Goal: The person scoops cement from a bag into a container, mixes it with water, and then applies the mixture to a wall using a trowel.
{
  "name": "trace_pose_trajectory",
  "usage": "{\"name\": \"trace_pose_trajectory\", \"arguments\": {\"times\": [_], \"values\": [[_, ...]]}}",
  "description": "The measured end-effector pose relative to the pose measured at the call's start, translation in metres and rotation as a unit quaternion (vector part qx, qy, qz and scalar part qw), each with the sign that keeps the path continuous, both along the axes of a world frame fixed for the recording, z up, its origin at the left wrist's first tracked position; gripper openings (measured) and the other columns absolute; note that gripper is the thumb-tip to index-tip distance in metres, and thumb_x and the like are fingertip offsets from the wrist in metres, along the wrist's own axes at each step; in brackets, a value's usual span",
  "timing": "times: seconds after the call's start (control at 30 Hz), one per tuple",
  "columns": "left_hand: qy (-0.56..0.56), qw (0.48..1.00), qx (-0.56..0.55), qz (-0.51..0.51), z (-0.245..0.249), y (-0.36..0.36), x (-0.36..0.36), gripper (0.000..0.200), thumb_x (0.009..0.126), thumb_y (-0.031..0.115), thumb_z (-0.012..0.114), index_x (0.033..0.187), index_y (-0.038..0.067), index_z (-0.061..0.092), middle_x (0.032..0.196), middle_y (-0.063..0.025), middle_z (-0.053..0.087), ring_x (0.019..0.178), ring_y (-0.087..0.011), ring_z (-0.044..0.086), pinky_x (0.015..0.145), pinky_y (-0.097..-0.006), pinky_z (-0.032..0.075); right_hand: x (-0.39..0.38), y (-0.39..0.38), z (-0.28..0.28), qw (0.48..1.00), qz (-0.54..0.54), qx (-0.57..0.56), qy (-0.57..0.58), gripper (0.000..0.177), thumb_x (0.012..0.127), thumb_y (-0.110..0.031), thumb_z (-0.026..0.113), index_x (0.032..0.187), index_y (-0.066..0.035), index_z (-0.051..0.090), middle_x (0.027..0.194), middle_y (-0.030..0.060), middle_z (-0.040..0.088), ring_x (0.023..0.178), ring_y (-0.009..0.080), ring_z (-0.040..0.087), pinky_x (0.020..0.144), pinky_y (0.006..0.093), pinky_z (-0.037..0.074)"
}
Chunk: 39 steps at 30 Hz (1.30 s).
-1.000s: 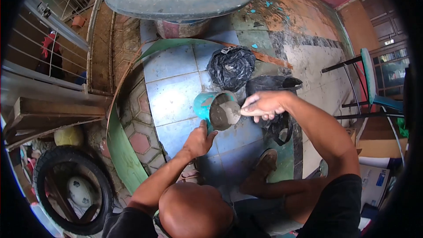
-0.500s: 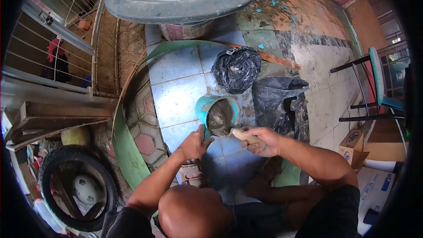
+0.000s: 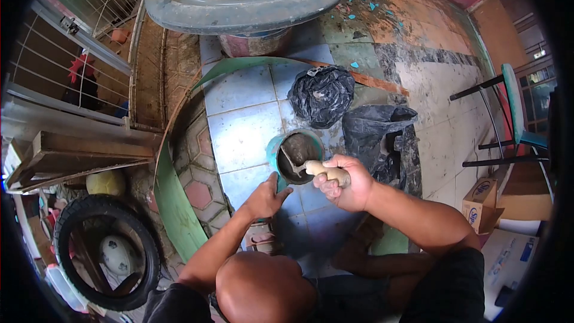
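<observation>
A teal bucket (image 3: 274, 151) with grey, wet-looking cement mix (image 3: 302, 143) inside stands on the blue tiles in front of me. My left hand (image 3: 265, 197) grips the bucket's near left side, with index finger and thumb against its wall. In my right hand (image 3: 354, 186) is the pale handle of a trowel (image 3: 326, 171), fingers wrapped round it. The trowel's metal neck and blade reach down into the bucket, and the blade's edge lies against the mix on the left. Part of the blade is hard to make out against the grey.
Beyond the bucket lie a bundled black plastic bag (image 3: 321, 96) and a crumpled black bag (image 3: 376, 128). A large grey oval basin (image 3: 245, 15) rests on a support ahead. A green strip (image 3: 173, 203) curves along the left, near a tyre (image 3: 63, 245). A chair (image 3: 511, 104) stands right.
My right hand has turned and lifted slightly, tilting the trowel handle. The trowel's blade now shows inside the bucket, further left in the mix. My left hand stays on the bucket.
</observation>
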<state>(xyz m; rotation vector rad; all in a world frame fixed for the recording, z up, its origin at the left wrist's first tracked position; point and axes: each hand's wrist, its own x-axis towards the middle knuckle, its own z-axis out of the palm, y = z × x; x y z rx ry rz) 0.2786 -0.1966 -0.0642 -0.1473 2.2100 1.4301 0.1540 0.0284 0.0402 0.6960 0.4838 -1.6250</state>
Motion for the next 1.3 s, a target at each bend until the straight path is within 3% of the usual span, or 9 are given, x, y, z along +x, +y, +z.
{"name": "trace_pose_trajectory", "arguments": {"times": [0.23,0.33,0.5,0.6,0.83,0.93,1.07,1.23,1.3], "values": [[-0.051,0.996,0.062,0.045,0.002,-0.007,-0.003,0.058,0.099,0.035,0.067,0.121,-0.015,0.05,0.082,-0.0285,0.066,0.082,-0.0382,0.068,0.078,-0.0462,0.053,-0.006,0.008,0.042,0.901,0.258,0.243,0.25,0.037,0.094,-0.021,0.06,0.128,-0.005,0.057,0.096,0.0091,0.065,0.069,0.0161,0.063,0.057,0.0289,0.051],[-0.127,0.984,0.109,0.065,0.008,-0.007,-0.008,0.06,0.1,0.035,0.066,0.124,-0.016,0.048,0.073,-0.0212,0.063,0.069,-0.0274,0.066,0.067,-0.0421,0.053,-0.008,0.0,0.069,0.717,0.431,0.312,0.449,0.045,0.095,-0.017,0.061,0.138,-0.004,0.055,0.101,0.0128,0.068,0.073,0.0195,0.068,0.062,0.0354,0.055],[-0.1,0.991,0.065,0.055,0.018,-0.001,-0.013,0.06,0.1,0.035,0.066,0.124,-0.017,0.046,0.066,-0.0161,0.061,0.059,-0.021,0.062,0.055,-0.0387,0.05,-0.011,-0.011,0.088,0.238,0.556,0.342,0.719,0.034,0.093,-0.009,0.057,0.125,0.001,0.063,0.103,0.0242,0.073,0.079,0.0356,0.075,0.065,0.0506,0.059],[-0.145,0.985,0.066,0.062,0.023,0.004,-0.018,0.06,0.101,0.035,0.065,0.123,-0.017,0.047,0.069,-0.0179,0.063,0.061,-0.0225,0.063,0.058,-0.0404,0.051,0.001,-0.024,0.055,0.169,0.557,0.367,0.725,0.034,0.097,-0.016,0.053,0.124,0.002,0.063,0.093,0.0241,0.073,0.076,0.0376,0.075,0.065,0.0531,0.057],[-0.092,0.996,0.022,0.004,0.016,-0.006,-0.022,0.055,0.101,0.038,0.064,0.119,-0.012,0.049,0.071,-0.0159,0.063,0.062,-0.0239,0.063,0.06,-0.041,0.051,-0.007,-0.024,0.062,0.283,0.58,0.351,0.679,0.034,0.099,-0.021,0.052,0.126,-0.005,0.067,0.09,0.0199,0.074,0.081,0.0401,0.074,0.073,0.0522,0.058],[-0.145,0.988,0.042,0.02,0.027,-0.003,-0.019,0.048,0.102,0.039,0.065,0.11,-0.006,0.052,0.071,-0.0111,0.062,0.063,-0.0186,0.061,0.058,-0.0375,0.05,-0.006,-0.025,0.081,0.155,0.538,0.377,0.738,0.031,0.1,-0.017,0.05,0.124,-0.009,0.069,0.086,0.0183,0.073,0.079,0.0376,0.074,0.068,0.0504,0.059],[-0.148,0.988,0.047,0.027,0.038,0.003,-0.029,0.043,0.102,0.04,0.064,0.103,-0.002,0.054,0.07,-0.0082,0.06,0.06,-0.0152,0.058,0.055,-0.0346,0.049,0.017,-0.025,0.024,0.122,0.554,0.343,0.749,0.03,0.101,-0.016,0.049,0.122,-0.007,0.07,0.086,0.0187,0.073,0.078,0.0356,0.075,0.066,0.0491,0.059],[-0.182,0.978,0.089,0.052,0.045,-0.006,-0.025,0.043,0.102,0.041,0.063,0.098,0.0,0.053,0.071,-0.0081,0.06,0.06,-0.0155,0.058,0.056,-0.0348,0.05,0.006,-0.032,0.093,0.207,0.577,0.348,0.709,0.028,0.098,-0.014,0.052,0.116,-0.006,0.071,0.081,0.0173,0.074,0.077,0.0351,0.075,0.065,0.0485,0.059],[-0.171,0.984,0.045,0.03,0.043,-0.001,-0.022,0.044,0.102,0.042,0.063,0.099,-0.001,0.053,0.072,-0.0086,0.061,0.061,-0.0161,0.059,0.057,-0.0349,0.051,-0.002,-0.022,0.073,0.153,0.529,0.382,0.742,0.026,0.097,-0.018,0.053,0.108,-0.004,0.072,0.083,0.0196,0.073,0.074,0.0358,0.075,0.063,0.05,0.058]]}}
